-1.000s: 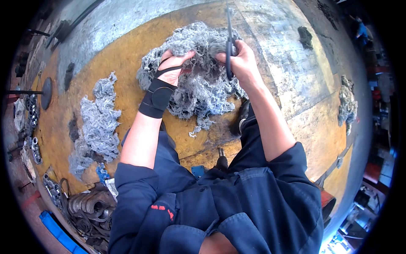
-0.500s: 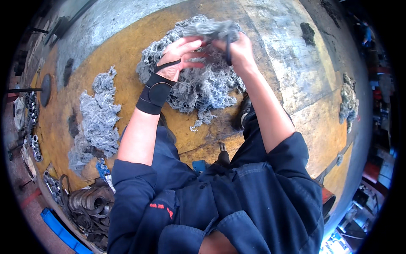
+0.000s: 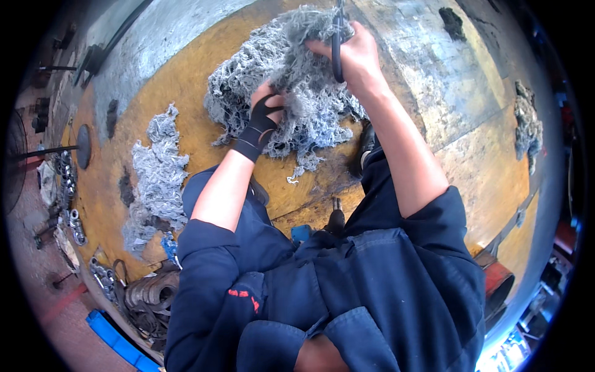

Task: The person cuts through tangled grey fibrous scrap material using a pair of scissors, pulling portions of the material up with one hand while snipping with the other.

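A large heap of tangled grey yarn waste [image 3: 245, 77] lies on the stained yellow surface in front of me. Above it, a darker grey clump of yarn waste [image 3: 304, 62] is raised between my hands. My right hand [image 3: 359, 59] grips the clump's upper right part, thumb pointing left. A narrow black loop [image 3: 337, 56], perhaps a tool handle, hangs at that hand; its other end is unclear. My left hand [image 3: 268, 105], in a black wrist support [image 3: 253, 137], is closed at the clump's lower left edge, with the fingertips partly hidden in the fibres.
Another pile of grey yarn waste [image 3: 160, 177] lies to the left, a smaller bundle [image 3: 528, 124] at the far right. Metal rings [image 3: 152, 291] and a blue bar [image 3: 121, 341] are at lower left. A rusty red cylinder [image 3: 498, 282] stands at lower right, beside my leg.
My left hand has moved down and its spread fingers have closed at the clump. My right hand has risen slightly with its part, and the clump now hangs longer between them.
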The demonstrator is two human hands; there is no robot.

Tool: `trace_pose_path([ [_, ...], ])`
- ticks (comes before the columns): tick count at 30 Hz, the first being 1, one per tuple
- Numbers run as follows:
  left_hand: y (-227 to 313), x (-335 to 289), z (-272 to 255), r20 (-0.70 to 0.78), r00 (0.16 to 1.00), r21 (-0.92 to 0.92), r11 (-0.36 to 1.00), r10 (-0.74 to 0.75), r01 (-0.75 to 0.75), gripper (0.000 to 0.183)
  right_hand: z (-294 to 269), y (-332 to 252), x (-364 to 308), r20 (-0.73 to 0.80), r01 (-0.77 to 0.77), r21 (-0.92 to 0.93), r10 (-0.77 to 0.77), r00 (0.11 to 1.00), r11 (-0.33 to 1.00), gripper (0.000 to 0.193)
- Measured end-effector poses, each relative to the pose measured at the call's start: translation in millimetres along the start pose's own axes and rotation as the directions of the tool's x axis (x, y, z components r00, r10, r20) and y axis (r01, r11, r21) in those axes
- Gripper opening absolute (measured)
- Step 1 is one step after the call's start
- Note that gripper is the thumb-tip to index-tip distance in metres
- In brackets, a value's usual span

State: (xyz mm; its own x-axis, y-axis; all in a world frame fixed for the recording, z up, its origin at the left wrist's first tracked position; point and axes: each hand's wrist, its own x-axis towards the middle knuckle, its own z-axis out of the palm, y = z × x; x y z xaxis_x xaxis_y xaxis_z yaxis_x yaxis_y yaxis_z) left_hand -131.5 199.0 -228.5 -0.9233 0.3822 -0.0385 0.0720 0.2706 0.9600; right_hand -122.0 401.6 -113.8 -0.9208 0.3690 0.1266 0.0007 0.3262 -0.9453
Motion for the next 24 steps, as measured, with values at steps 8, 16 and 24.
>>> trace_pose_path([
  [8, 55, -6, -72, -0.068, 0.996, -0.150, 0.988, -0.056, 0.045, 0.022, -35, 12, 5, -0.030, -0.067, 0.106, 0.070, 0.997, 0.992, 0.052],
  [16, 79, -4, -106, -0.436, 0.849, 0.166, 0.954, 0.298, -0.250, 0.017, -27, -17, -7, 0.044, -0.041, -0.175, 0.049, 0.998, 0.984, 0.061],
  [24, 97, -11, -96, -0.491, 0.860, -0.037, 0.983, 0.138, -0.179, 0.018, -6, -16, -11, 0.301, 0.037, 0.226, -0.106, 0.948, 0.973, 0.066],
])
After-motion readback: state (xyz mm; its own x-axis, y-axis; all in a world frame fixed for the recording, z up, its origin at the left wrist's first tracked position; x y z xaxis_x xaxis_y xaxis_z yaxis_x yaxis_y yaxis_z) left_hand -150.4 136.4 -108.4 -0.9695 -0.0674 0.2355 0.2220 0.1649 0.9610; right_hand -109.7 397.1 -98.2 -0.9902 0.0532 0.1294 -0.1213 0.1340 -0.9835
